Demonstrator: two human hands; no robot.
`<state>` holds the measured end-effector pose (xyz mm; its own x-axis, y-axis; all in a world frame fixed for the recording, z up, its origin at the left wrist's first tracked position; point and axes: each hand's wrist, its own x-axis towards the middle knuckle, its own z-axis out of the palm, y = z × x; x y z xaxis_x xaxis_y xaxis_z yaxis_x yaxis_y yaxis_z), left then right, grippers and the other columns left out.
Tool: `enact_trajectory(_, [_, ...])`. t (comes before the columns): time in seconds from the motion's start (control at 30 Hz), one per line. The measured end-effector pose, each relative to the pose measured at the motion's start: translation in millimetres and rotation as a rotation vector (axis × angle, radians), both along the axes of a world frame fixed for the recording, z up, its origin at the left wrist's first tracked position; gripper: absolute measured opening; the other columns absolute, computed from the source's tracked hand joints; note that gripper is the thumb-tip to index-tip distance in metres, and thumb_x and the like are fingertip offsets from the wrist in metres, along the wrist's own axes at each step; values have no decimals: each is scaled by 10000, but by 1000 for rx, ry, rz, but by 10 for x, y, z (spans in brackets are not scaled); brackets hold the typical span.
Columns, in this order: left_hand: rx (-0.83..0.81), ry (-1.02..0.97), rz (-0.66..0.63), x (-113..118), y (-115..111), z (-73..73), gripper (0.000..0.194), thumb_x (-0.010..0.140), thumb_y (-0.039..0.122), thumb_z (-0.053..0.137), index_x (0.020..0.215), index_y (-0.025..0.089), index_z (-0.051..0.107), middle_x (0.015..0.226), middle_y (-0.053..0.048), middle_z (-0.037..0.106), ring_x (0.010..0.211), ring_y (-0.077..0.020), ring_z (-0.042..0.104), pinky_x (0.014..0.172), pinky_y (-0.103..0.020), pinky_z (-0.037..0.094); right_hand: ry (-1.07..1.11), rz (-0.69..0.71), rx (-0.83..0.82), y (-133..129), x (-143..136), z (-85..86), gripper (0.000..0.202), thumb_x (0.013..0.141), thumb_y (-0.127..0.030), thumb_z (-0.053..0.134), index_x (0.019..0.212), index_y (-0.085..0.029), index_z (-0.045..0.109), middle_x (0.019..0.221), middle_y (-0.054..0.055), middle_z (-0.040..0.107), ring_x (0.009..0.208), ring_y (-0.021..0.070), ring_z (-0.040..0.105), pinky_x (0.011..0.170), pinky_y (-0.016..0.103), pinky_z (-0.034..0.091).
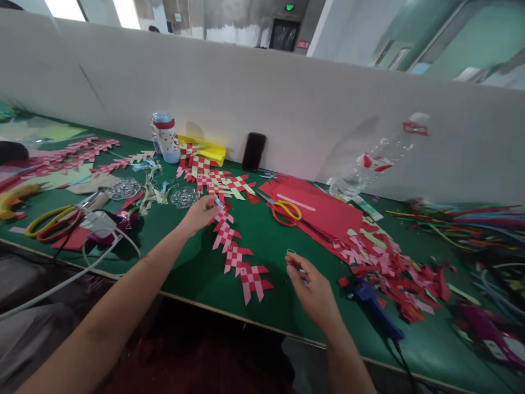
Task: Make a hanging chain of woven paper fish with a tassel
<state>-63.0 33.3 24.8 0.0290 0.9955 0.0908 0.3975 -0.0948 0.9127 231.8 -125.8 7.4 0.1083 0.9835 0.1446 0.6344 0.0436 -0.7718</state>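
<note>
A chain of woven red and pink paper fish (234, 257) lies on the green table, running down towards the front edge. My left hand (199, 215) is at its upper end, thumb and fingers pinched together. A small light blue bit shows at those fingertips, and I cannot make out exactly what they grip. To the right of the chain, my right hand (310, 289) is raised with curled fingers around a small light blue tassel, mostly hidden. A thin thread loop (291, 250) sticks out above its fingertips. More woven paper fish (209, 174) lie in a heap behind my left hand.
Scissors (286, 212) lie on red paper sheets (311, 197). Paper scraps (394, 265) and a blue glue gun (375, 309) are at right. Tassels (153, 191), a white cable (61, 293) and a bottle (166, 137) are left. A phone (254, 151) leans on the partition.
</note>
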Motion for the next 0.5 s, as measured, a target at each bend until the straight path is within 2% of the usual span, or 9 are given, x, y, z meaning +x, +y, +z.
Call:
enact_trajectory(0.07, [17, 53, 12, -51, -16, -96, 454, 801, 327, 638, 1217, 158, 569, 1139, -117, 630, 1003, -244, 628, 768, -329, 533, -178, -68, 71, -17, 166, -71, 360, 923, -420, 440, 1126, -198, 638, 1113, 116, 702, 968, 219, 678, 794, 352, 558])
enact_trajectory(0.17, [99, 161, 1, -64, -182, -125, 483, 836, 333, 596, 1292, 191, 522, 1305, -124, 537, 1192, -289, 528, 853, -361, 516, -420, -172, 112, -17, 391, -165, 380, 925, -376, 378, 1091, -164, 646, 1061, 132, 702, 981, 251, 645, 818, 407, 528])
enact_trajectory(0.3, [321, 343, -93, 60, -560, -197, 351, 893, 276, 513, 1230, 195, 565, 1221, -105, 575, 1167, -254, 540, 944, -399, 493, -528, -216, 69, 43, 441, -278, 369, 900, -406, 434, 1054, -157, 659, 1010, 137, 689, 951, 290, 592, 850, 482, 462])
enact_trajectory(0.4, [410, 335, -185, 192, -841, -334, 317, 885, 197, 504, 1191, 203, 588, 1192, -96, 592, 1157, -227, 543, 992, -413, 476, -578, -244, 43, 110, 337, -326, 334, 878, -440, 496, 988, -174, 667, 962, 132, 676, 908, 296, 556, 796, 463, 442])
enact_trajectory(0.5, [458, 305, -263, 293, -1058, -420, 309, 883, 134, 491, 1159, 206, 609, 1166, -99, 598, 1135, -217, 550, 970, -404, 493, -599, -255, 35, 179, 253, -339, 235, 884, -371, 487, 877, -201, 650, 887, 117, 660, 852, 284, 537, 719, 417, 424])
